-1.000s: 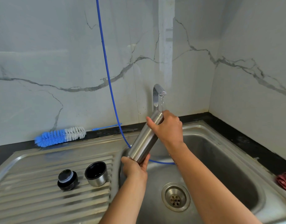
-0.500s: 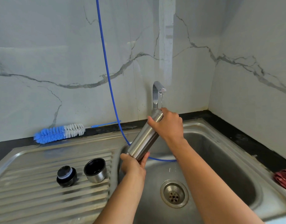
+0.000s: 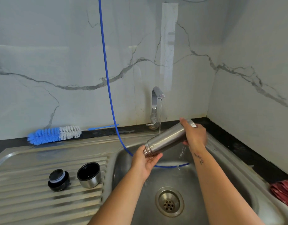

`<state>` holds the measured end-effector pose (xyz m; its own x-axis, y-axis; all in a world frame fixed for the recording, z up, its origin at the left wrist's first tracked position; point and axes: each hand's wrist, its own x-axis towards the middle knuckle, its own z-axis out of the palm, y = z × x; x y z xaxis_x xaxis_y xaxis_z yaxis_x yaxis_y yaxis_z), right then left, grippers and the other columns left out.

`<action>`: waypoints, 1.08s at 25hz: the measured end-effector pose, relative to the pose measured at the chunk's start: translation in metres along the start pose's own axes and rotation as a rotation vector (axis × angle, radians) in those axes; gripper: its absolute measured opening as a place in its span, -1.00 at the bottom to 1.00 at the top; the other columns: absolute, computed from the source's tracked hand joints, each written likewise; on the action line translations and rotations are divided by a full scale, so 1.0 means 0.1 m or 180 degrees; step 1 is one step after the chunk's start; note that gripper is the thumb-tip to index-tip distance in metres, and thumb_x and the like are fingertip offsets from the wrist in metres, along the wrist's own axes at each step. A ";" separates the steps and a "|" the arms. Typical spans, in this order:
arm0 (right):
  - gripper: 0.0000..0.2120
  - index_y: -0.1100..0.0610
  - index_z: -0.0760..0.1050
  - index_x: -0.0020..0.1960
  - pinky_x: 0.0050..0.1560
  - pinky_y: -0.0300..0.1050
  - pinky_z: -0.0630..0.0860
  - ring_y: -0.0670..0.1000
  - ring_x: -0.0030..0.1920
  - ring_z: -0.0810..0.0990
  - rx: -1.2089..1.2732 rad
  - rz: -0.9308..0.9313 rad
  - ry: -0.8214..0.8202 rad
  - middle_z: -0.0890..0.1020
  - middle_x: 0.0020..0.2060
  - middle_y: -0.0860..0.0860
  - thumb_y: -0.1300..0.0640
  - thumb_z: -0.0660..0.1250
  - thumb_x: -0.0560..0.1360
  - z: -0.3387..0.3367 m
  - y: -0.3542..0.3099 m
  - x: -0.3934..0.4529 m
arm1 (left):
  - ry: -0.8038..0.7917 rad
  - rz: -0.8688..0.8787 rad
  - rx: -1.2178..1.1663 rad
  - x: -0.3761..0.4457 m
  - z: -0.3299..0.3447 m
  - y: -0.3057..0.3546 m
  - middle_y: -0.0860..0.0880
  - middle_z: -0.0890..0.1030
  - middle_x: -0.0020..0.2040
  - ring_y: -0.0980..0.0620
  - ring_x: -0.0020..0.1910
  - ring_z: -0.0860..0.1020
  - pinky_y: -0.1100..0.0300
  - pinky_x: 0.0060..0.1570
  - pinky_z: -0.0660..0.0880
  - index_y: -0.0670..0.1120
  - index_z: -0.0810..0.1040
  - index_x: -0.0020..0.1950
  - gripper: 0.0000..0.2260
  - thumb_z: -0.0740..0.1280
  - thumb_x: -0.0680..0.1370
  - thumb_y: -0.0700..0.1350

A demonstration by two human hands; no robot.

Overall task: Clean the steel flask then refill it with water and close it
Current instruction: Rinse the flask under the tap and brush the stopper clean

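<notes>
Flask (image 3: 167,140) tilted over the sink (image 3: 221,153) basin, threaded mouth low at left, base high at right. Left hand (image 3: 144,161) cups the mouth, fingers relaxed, palm up. Right hand (image 3: 194,134) grips the base end. Tap (image 3: 156,104) running, stream falling just behind the flask. Stopper (image 3: 58,180) and cup (image 3: 89,174) side by side on the drainboard; brush (image 3: 53,133) along the back edge.

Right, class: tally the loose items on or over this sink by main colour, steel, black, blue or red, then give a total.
Steel: 2, the flask held in both hands and the steel cup on the drainboard
Black: 1, the stopper beside the cup
Blue: 2, the bottle brush and the blue hose
Red: 1, the cloth at the right edge
Total: 6
</notes>
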<state>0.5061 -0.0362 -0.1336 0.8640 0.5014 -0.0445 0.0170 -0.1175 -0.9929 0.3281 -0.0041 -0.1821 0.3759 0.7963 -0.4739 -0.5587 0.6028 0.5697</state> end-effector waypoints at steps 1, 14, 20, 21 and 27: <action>-0.30 0.08 0.46 0.37 -0.03 0.09 0.70 0.09 0.04 0.62 0.0093 -0.0043 0.0100 0.59 0.12 0.06 -0.31 0.50 0.40 -0.02 -0.01 0.01 | -0.0056 -0.0007 0.0022 0.01 0.05 0.00 -0.41 0.59 0.12 -0.39 0.17 0.60 -0.17 -0.16 0.64 -0.28 0.51 0.13 -0.77 0.26 0.69 -0.10; -0.28 0.04 0.29 0.44 0.31 0.14 0.56 0.05 0.16 0.58 0.2052 0.0207 0.0033 0.53 0.05 -0.07 0.06 0.61 0.42 0.01 -0.03 0.09 | -0.0329 0.0148 0.0509 0.17 0.08 -0.16 -0.33 0.65 0.07 -0.24 0.04 0.67 -0.01 0.01 0.63 -0.26 0.47 0.37 -0.65 0.28 0.68 -0.05; -0.25 0.04 0.29 0.46 0.24 0.18 0.61 0.00 0.07 0.58 0.2048 0.0281 0.0064 0.54 0.13 -0.01 0.01 0.61 0.40 0.00 -0.04 0.10 | -0.0133 0.0312 0.0839 0.21 0.14 -0.12 -0.13 0.58 -0.17 -0.08 -0.14 0.60 0.00 -0.12 0.59 -0.23 0.55 0.14 -0.67 0.27 0.67 0.05; -0.25 0.04 0.29 0.46 0.23 0.19 0.61 0.03 0.11 0.58 0.2000 0.0268 0.0014 0.54 0.16 0.00 0.00 0.61 0.41 0.00 -0.05 0.09 | -0.0062 0.0313 0.0909 0.20 0.13 -0.12 -0.13 0.58 -0.18 -0.08 -0.15 0.60 0.01 -0.12 0.58 -0.22 0.56 0.09 -0.65 0.26 0.67 0.08; -0.28 0.01 0.34 0.43 0.03 0.13 0.69 0.10 0.23 0.55 0.1527 0.0153 -0.0406 0.53 0.25 0.05 -0.08 0.60 0.39 0.05 -0.02 -0.10 | 0.0052 0.0425 0.0675 0.07 0.01 0.00 -0.23 0.64 -0.02 -0.14 -0.05 0.64 0.01 -0.10 0.59 -0.15 0.55 0.09 -0.65 0.20 0.69 0.13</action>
<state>0.4943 -0.0365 -0.1315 0.7893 0.6095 -0.0748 -0.2806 0.2497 -0.9268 0.3314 0.0017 -0.1853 0.2962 0.8697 -0.3948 -0.4344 0.4908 0.7553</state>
